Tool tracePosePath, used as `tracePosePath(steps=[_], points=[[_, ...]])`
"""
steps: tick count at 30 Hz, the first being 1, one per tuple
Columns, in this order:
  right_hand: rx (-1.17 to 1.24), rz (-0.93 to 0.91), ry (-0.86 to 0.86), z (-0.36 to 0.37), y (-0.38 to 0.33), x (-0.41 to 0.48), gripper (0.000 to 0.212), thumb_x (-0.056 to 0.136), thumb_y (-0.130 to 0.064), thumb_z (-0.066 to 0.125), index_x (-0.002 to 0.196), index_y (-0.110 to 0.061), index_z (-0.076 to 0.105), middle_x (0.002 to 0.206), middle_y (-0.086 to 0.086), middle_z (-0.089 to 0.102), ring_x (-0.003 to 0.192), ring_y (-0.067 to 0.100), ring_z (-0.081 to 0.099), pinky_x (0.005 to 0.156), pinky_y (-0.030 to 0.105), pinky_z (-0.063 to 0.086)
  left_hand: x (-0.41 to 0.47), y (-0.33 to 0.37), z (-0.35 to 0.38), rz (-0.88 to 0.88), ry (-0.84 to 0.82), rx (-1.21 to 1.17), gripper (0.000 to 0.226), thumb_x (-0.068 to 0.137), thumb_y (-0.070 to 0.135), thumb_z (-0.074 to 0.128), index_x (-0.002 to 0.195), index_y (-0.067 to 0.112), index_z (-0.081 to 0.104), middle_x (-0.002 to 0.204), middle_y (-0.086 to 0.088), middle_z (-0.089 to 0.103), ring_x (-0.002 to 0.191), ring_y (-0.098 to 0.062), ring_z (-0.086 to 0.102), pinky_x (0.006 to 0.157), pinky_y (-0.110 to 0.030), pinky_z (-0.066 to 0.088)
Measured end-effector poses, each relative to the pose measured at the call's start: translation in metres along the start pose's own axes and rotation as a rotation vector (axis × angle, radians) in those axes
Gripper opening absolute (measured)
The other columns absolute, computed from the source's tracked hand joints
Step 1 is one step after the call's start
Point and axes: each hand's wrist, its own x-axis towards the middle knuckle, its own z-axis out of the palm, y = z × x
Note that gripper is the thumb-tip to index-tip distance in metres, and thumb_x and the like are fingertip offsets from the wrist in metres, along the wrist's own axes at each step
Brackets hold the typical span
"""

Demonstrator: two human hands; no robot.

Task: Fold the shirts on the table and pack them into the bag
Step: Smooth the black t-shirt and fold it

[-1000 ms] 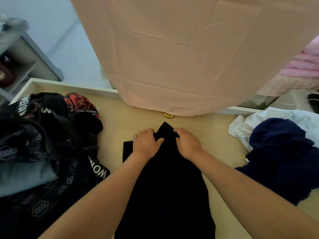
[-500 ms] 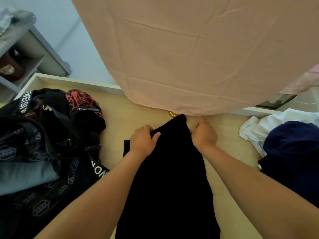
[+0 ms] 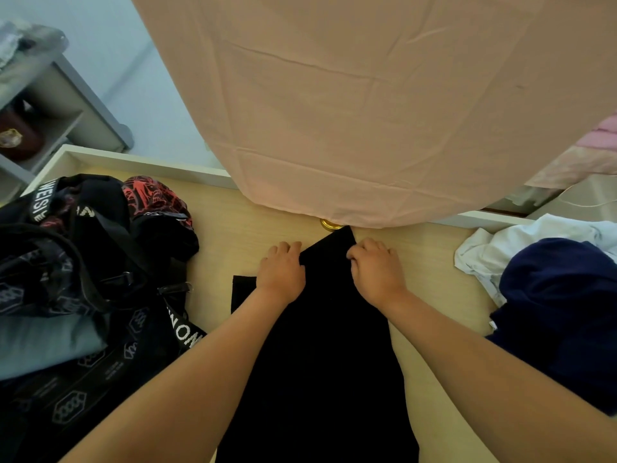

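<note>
A black shirt [image 3: 320,362] lies lengthwise down the middle of the light wooden table [image 3: 240,228]. My left hand [image 3: 282,272] grips its far left edge with curled fingers. My right hand [image 3: 377,267] grips the far right edge the same way, a hand's width away. The shirt's far tip pokes out between the two hands. A black bag [image 3: 80,295] with white lettering on its straps sits open at the left, with a grey folded garment and a red-and-black one inside.
A navy shirt [image 3: 561,315] lies heaped on a white shirt [image 3: 507,242] at the right. A pink cloth [image 3: 367,111] hangs over the table's far side, above a small gold object [image 3: 329,224]. A grey shelf [image 3: 50,105] stands at the far left.
My hands have spread apart along the black shirt's far end, the right one moving right, and the cloth between them has slid farther toward the pink cloth.
</note>
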Motion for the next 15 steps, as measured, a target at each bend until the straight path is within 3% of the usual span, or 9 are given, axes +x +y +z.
tracePosePath(steps=[4, 6, 8, 11, 13, 15], points=[[0.228, 0.313, -0.14, 0.001, -0.012, 0.029, 0.062, 0.089, -0.023, 0.067, 0.144, -0.023, 0.037, 0.137, 0.01, 0.046, 0.122, 0.032, 0.049, 0.092, 0.045, 0.05, 0.014, 0.003, 0.0, -0.096, -0.081, -0.043, 0.037, 0.096, 0.027, 0.056, 0.128, 0.009, 0.045, 0.12, -0.012, 0.056, 0.11, -0.028, 0.052, 0.089, -0.039, 0.048], [0.293, 0.404, -0.203, 0.003, -0.015, 0.039, 0.067, 0.085, -0.02, 0.071, 0.143, -0.027, 0.038, 0.133, 0.008, 0.052, 0.119, 0.032, 0.055, 0.093, 0.042, 0.05, 0.02, -0.001, -0.003, -0.116, -0.166, -0.065, 0.033, 0.094, 0.027, 0.059, 0.121, 0.011, 0.051, 0.112, -0.01, 0.062, 0.104, -0.028, 0.058, 0.087, -0.04, 0.05], [0.327, 0.45, -0.258, 0.002, -0.014, 0.045, 0.053, 0.084, -0.017, 0.064, 0.134, -0.027, 0.051, 0.121, 0.001, 0.062, 0.114, 0.028, 0.061, 0.092, 0.036, 0.049, 0.023, -0.005, -0.007, -0.067, -0.186, -0.058, 0.026, 0.093, 0.028, 0.057, 0.116, 0.015, 0.06, 0.11, -0.006, 0.064, 0.102, -0.026, 0.059, 0.087, -0.038, 0.049], [0.322, 0.449, -0.299, -0.004, -0.011, 0.042, 0.019, 0.083, -0.016, 0.058, 0.096, -0.025, 0.068, 0.096, -0.004, 0.067, 0.097, 0.024, 0.066, 0.077, 0.028, 0.046, 0.017, -0.01, -0.01, 0.015, -0.067, -0.183, 0.022, 0.091, 0.025, 0.059, 0.111, 0.019, 0.065, 0.108, -0.003, 0.061, 0.104, -0.023, 0.054, 0.088, -0.037, 0.047], [0.429, 0.398, -0.213, -0.007, -0.009, 0.032, 0.007, 0.079, -0.018, 0.059, 0.08, -0.022, 0.064, 0.081, -0.006, 0.065, 0.082, 0.021, 0.065, 0.067, 0.028, 0.045, 0.006, -0.013, -0.01, 0.056, 0.012, -0.361, 0.014, 0.088, 0.017, 0.061, 0.101, 0.018, 0.066, 0.1, 0.001, 0.061, 0.097, -0.018, 0.056, 0.08, -0.029, 0.046], [0.557, 0.338, -0.069, -0.008, -0.005, 0.019, 0.005, 0.075, -0.019, 0.063, 0.076, -0.024, 0.063, 0.086, -0.005, 0.064, 0.079, 0.017, 0.061, 0.067, 0.03, 0.048, -0.009, -0.016, -0.01, 0.152, 0.063, -0.415, 0.01, 0.087, 0.013, 0.063, 0.095, 0.018, 0.064, 0.093, 0.004, 0.061, 0.09, -0.015, 0.056, 0.074, -0.025, 0.044]])
